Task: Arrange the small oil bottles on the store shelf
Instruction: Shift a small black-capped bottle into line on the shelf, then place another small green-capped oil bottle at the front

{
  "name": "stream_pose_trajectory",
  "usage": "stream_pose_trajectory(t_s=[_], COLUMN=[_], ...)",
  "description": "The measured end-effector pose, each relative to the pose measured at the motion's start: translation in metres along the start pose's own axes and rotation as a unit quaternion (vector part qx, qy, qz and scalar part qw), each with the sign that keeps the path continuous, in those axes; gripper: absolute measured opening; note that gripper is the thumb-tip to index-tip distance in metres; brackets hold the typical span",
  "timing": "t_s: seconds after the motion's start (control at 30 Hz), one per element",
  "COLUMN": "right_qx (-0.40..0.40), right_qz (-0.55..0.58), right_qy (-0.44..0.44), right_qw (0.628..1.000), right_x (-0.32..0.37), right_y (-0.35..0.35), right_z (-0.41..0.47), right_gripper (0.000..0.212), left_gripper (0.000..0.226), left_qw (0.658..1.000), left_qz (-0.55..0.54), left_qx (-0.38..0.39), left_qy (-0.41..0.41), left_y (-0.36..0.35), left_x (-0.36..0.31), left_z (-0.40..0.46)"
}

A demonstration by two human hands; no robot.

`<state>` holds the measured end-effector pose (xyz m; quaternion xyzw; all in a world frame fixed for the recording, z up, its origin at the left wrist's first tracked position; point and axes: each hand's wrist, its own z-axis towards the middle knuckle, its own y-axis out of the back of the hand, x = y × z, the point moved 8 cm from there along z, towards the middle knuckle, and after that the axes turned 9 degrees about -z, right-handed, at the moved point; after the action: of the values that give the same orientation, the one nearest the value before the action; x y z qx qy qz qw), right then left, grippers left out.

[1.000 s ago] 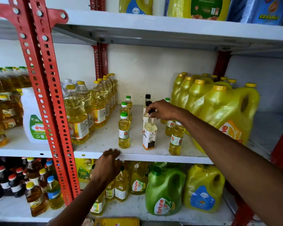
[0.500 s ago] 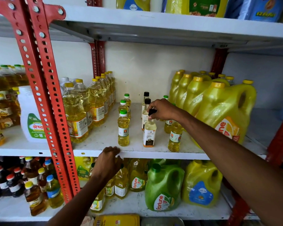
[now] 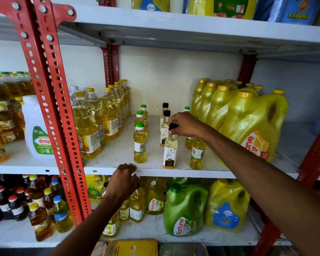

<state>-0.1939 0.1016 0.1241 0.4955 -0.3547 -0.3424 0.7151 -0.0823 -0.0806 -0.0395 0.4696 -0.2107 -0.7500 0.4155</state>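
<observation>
head view. my right hand [image 3: 186,124] is closed over the black cap of a small white-labelled bottle [image 3: 170,152], fingers pinched together on the cap; the bottle stands upright near the front edge of the white painted metal shelf [image 3: 118,154], whose surface is scuffed and dusty. behind it stand two more black-capped bottles [image 3: 165,115] of the same slim square-shouldered shape. to its left, a row of three small clear plastic bottles with green caps [image 3: 139,144], round-bodied, holding pale yellow oil. to its right, a small yellow bottle [image 3: 197,156], its cap hidden under my wrist. my left hand [image 3: 125,179] rests curled on the shelf's front lip, fingers bent over the edge, gripping nothing else.

large opaque yellow jugs [image 3: 251,124] with moulded handles stand at the right; ribbed clear litre bottles [image 3: 87,126] with yellow caps at the left, beside the red perforated steel upright [image 3: 63,126].

against the frame half a second back: the right hand stays clamped on the same cap, the bottle unmoved; the left hand stays on the lip.

legible writing: "fortune" on the green jug [image 3: 184,209] on the shelf below; "gulab" on the yellow jug [image 3: 226,206] beside it. the small bottle's label text is too fine to read.
</observation>
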Motion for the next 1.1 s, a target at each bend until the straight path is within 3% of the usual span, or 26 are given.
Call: stream_pose_trajectory(t_s=[0.3, 0.43, 0.5, 0.63, 0.8, 1.1], right_qx=[0.036, -0.024, -0.041, 0.019, 0.067, 0.016], right_qz=[-0.051, -0.113, -0.084, -0.061, -0.056, -0.017], right_qy=[0.003, 0.029, 0.076, 0.137, 0.126, 0.075], right_qw=[0.998, 0.993, 0.993, 0.989, 0.988, 0.997], right_x=[0.005, 0.026, 0.055, 0.098, 0.105, 0.100], right_y=[-0.003, 0.006, 0.002, -0.029, -0.041, -0.037], right_z=[0.001, 0.008, 0.013, 0.032, 0.052, 0.055], right_gripper=[0.045, 0.061, 0.054, 0.047, 0.032, 0.031], left_gripper=[0.049, 0.046, 0.046, 0.050, 0.050, 0.044], left_qw=[0.999, 0.998, 0.998, 0.999, 1.000, 1.000], left_qz=[0.040, 0.055, 0.055, 0.034, 0.003, -0.004], left_qx=[0.010, 0.003, 0.013, 0.022, 0.007, -0.002], left_qy=[-0.001, 0.005, 0.004, 0.010, 0.007, -0.010], left_y=[0.011, 0.024, 0.026, 0.026, 0.030, 0.034], left_x=[0.009, 0.026, 0.032, 0.038, 0.040, 0.033], left_z=[0.000, 0.000, -0.002, -0.003, -0.002, -0.001])
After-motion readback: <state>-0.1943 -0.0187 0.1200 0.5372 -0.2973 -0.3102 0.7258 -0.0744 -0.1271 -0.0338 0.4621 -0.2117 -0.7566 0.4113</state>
